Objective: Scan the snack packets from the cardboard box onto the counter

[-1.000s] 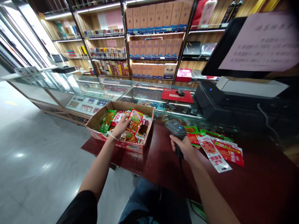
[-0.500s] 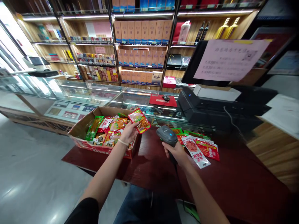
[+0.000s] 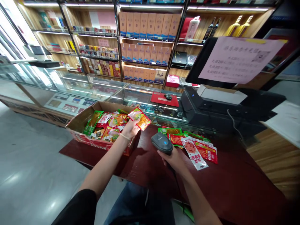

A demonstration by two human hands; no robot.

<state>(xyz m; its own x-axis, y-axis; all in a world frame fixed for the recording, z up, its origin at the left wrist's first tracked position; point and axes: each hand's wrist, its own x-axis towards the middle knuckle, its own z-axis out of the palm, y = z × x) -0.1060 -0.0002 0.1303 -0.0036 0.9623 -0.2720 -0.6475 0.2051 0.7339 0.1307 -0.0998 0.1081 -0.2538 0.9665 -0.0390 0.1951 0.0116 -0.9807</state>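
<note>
My left hand point(image 3: 130, 128) pinches a red and yellow snack packet point(image 3: 139, 118) by its near side, just above the right end of a cardboard box point(image 3: 90, 144). Inside the box lie several snack packets point(image 3: 114, 120), some red, some green. My right hand point(image 3: 172, 157) is wrapped round the handle of a dark grey barcode scanner point(image 3: 161, 142), which has a blue light on top. The scanner's head tilts toward the held packet, with a gap between them. Right of it, several flat packets point(image 3: 206, 150) in red, green and white lie spread on the dark red table point(image 3: 150, 168).
Behind the table runs a glass display counter point(image 3: 112, 90), with a mouse point(image 3: 167, 97) on a red mat point(image 3: 159, 99). A monitor with a pink paper sign point(image 3: 239, 59) stands at right. Shelves at the back hold boxes point(image 3: 150, 26) and bottles point(image 3: 234, 26).
The scanner in my right hand has moved a little left and down, closer to the packet. The held packet has tilted and shifted slightly. The camera view has shifted a little.
</note>
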